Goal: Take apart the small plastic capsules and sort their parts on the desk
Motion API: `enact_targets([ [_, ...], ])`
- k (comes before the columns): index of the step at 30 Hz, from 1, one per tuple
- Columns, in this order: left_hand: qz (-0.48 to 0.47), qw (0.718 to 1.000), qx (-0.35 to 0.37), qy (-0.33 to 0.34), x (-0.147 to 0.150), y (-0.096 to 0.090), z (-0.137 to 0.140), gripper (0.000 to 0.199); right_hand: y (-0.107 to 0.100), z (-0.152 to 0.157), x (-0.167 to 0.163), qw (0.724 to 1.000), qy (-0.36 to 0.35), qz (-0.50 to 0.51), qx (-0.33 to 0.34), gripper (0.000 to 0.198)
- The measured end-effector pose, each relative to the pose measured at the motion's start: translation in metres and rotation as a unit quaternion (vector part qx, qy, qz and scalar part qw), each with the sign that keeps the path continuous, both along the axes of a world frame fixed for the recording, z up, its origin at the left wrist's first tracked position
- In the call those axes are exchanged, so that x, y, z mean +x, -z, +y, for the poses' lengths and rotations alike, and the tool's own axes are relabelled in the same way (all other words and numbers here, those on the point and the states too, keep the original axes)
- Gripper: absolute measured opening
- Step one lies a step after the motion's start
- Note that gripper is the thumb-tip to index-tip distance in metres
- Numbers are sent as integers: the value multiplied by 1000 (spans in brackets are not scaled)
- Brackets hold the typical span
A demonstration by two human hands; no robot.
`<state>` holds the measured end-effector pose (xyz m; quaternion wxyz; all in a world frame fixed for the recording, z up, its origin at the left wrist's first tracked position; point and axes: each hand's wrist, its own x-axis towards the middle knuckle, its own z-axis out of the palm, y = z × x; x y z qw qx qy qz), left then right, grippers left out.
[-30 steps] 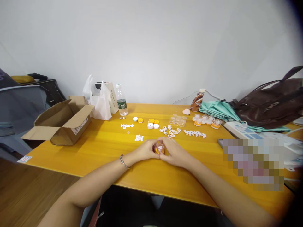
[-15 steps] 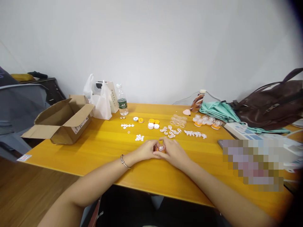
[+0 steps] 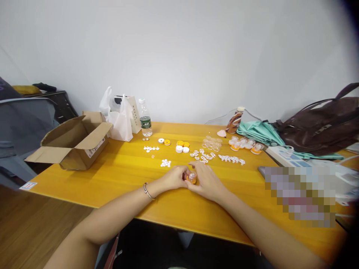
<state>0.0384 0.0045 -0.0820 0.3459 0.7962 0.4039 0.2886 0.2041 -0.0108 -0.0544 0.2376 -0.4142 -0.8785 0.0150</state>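
Between my hands, low over the table, is a small round piece with a clear domed top and orange base [image 3: 192, 177]. My left hand [image 3: 176, 178] pinches it from the left side. My right hand [image 3: 207, 182] curls around its right side, the thumb along the front edge and the index finger raised behind it. Which fingertips press on the piece is partly hidden. Just beyond my hands lie small white discs [image 3: 165, 163], white cut-out pieces [image 3: 202, 155] and white and orange round caps [image 3: 182, 147].
Clear rings [image 3: 212, 143] and finished-looking domed orange pieces [image 3: 245, 144] sit farther right. An open cardboard box [image 3: 84, 144], plastic bag [image 3: 121, 121] and water bottle [image 3: 145, 121] stand left. A brown bottle [image 3: 235, 120], teal cloth [image 3: 256, 131], bag [image 3: 322, 121] and power strip [image 3: 286, 157] are right.
My right thumb has shifted lower along the front of the domed piece, so more of its orange base shows. My left hand has hardly moved.
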Motion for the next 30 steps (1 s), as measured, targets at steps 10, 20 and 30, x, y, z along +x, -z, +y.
enact_targets([
  [10, 4, 1000, 6, 8, 0, -1, 0, 23, 3, 2, -1, 1000, 14, -4, -6, 25],
  [20, 18, 1000, -2, -7, 1, -3, -3, 29, 5, 5, 7, 989, 5, 133, 66, 23],
  [30, 47, 999, 15, -11, -2, -2, -2, 34, -14, 108, 91, 899, 219, 380, -10, 36],
])
